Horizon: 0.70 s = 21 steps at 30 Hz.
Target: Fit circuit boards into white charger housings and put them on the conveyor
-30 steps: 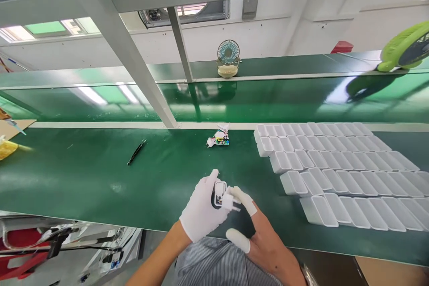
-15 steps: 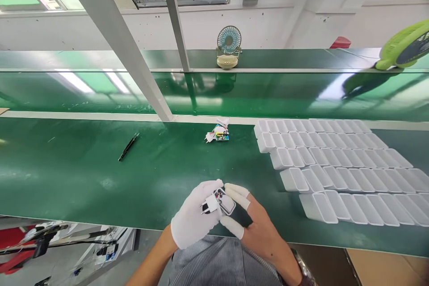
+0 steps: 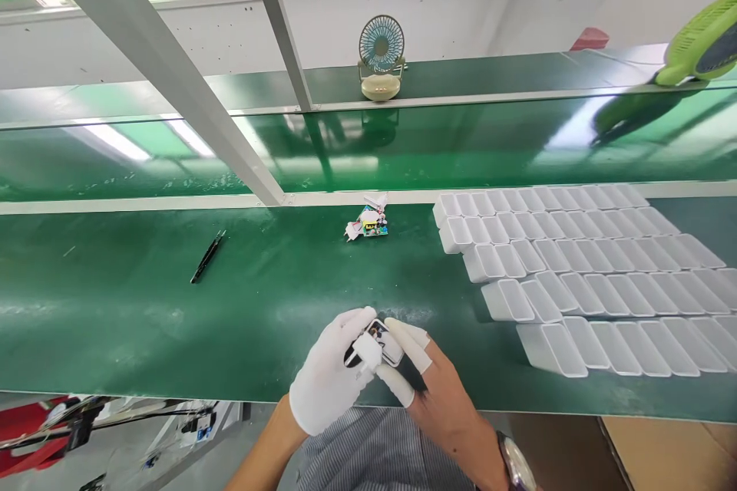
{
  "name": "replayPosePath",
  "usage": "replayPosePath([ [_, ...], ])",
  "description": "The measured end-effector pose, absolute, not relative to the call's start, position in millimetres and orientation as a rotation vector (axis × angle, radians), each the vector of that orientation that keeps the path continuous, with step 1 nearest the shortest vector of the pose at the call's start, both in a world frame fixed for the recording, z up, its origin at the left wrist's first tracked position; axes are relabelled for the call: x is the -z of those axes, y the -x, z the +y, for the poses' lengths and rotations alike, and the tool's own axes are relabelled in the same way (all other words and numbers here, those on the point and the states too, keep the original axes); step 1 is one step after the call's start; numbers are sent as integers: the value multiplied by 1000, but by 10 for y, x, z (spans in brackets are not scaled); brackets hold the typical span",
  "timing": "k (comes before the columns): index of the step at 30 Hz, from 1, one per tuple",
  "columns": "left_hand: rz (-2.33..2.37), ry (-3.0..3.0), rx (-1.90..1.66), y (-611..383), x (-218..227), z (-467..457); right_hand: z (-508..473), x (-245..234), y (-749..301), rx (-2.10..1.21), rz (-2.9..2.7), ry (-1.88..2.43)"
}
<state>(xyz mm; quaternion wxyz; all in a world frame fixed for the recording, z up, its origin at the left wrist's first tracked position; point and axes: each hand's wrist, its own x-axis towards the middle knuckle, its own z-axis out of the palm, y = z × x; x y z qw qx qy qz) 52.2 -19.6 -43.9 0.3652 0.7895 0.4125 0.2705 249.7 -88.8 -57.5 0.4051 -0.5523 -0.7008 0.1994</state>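
Note:
My left hand (image 3: 328,376), in a white glove, and my right hand (image 3: 437,391), bare with white finger cots, meet over the near edge of the green belt (image 3: 143,307). Both are closed on a small white charger housing (image 3: 383,345) with electronic parts showing in its open side. A white plug piece sits against it under my left fingers. Farther out on the belt lies a small circuit board (image 3: 367,225) with white parts beside it.
Rows of empty white plastic housings (image 3: 576,276) fill the belt's right side. Black tweezers (image 3: 207,257) lie to the left. A grey slanted frame post (image 3: 173,84) crosses the upper left. A small blue fan (image 3: 381,54) and a green fan (image 3: 699,38) stand on the upper shelf.
Both hands have turned the housing and plug piece between them and drawn them a little nearer my body. The view has tipped slightly downward.

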Motion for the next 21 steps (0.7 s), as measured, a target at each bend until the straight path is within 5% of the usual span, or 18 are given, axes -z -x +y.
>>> replayPosePath([
  [5,1287,-2000,-566,-530,357,-267,-948,564,-2496,-349,-1757,1375],
  [12,908,-2164,-732,-604,247,-148,-956,625,-2564,-323,-1808,1320],
  [21,1108,-1661,-630,-746,76,-100,-1024,770,-2634,-385,-1945,1304],
])
